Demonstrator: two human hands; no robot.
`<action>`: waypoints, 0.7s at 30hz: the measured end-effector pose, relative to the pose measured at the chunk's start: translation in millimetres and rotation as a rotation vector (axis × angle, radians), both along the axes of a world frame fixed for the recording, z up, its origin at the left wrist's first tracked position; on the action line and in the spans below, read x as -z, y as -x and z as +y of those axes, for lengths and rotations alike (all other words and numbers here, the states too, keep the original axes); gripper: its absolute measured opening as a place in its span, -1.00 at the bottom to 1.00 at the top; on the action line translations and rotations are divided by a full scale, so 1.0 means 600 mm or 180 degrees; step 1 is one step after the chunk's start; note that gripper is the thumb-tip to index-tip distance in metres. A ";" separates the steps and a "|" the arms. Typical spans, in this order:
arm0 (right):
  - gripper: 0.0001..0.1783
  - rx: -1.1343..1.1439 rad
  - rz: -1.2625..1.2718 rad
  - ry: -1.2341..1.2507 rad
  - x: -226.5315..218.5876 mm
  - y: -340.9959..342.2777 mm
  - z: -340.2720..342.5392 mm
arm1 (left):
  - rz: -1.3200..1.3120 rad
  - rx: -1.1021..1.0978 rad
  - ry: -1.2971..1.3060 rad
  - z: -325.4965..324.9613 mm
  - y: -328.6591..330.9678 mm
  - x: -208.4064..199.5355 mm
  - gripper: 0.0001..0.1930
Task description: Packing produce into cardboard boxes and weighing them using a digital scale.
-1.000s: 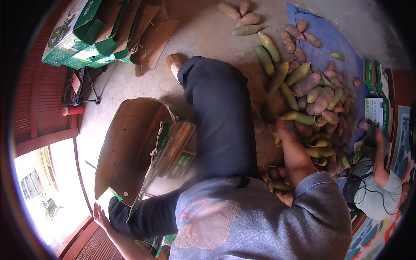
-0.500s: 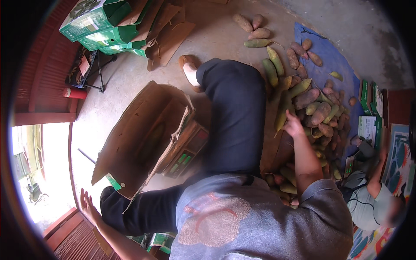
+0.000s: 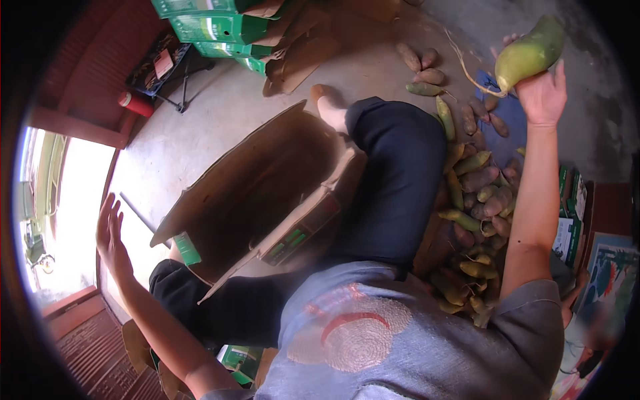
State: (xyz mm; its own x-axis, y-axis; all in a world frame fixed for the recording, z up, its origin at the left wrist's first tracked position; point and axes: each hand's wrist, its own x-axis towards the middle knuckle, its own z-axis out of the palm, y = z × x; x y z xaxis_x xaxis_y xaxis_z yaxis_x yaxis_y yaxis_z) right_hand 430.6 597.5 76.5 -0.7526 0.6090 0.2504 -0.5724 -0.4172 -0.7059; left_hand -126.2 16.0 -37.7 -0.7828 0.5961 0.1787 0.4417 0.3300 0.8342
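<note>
My right hand (image 3: 543, 99) is raised at the upper right and grips a large green radish (image 3: 531, 52), its long thin root trailing to the left. Fingertips show on the far side of it. On the left, my left hand (image 3: 113, 237) is lifted with its fingers apart and nothing in it, near the bright doorway. An open cardboard box (image 3: 257, 180) stands between my legs; its shadowed bottom is hard to make out. To the right of my leg lies a heap of green and reddish-brown root vegetables (image 3: 490, 200).
Green cartons (image 3: 223, 28) are stacked at the upper left, with flattened cardboard (image 3: 303, 63) beside them. A red cylinder (image 3: 137, 104) stands near the wall. A blue sheet (image 3: 505, 130) lies under part of the heap. Another person (image 3: 590, 333) is at the right edge.
My right hand has lifted the green radish off the heap, up and to the right. My left hand has risen, still open. The whole view has shifted somewhat.
</note>
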 end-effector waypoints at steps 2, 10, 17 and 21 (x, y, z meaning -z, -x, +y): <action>-0.20 0.1518 -0.0580 -0.0450 -0.073 0.140 -0.084 | -0.0204 0.0260 -0.0039 0.059 -0.023 -0.019 -0.52; -0.10 -0.1584 -0.0414 -0.1972 -0.041 0.463 -0.332 | -0.0761 0.2235 0.0734 0.102 -0.055 -0.054 -0.24; 0.02 -0.2574 -0.2127 -0.4205 0.087 0.567 -0.442 | -0.0721 0.2399 0.0503 0.078 -0.042 -0.013 -0.51; -0.07 -0.3939 -0.3170 -0.4180 0.177 0.616 -0.479 | -0.0632 0.2210 0.0640 0.067 -0.038 0.000 -0.57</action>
State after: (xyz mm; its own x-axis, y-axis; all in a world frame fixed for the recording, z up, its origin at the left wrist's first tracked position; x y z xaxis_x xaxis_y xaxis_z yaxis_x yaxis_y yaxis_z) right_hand 61.0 310.1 -29.9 -0.6593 -0.3831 -0.6470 0.2414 0.7071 -0.6646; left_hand -103.5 56.4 -37.7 -0.2208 0.9711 -0.0911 0.4515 0.1846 0.8730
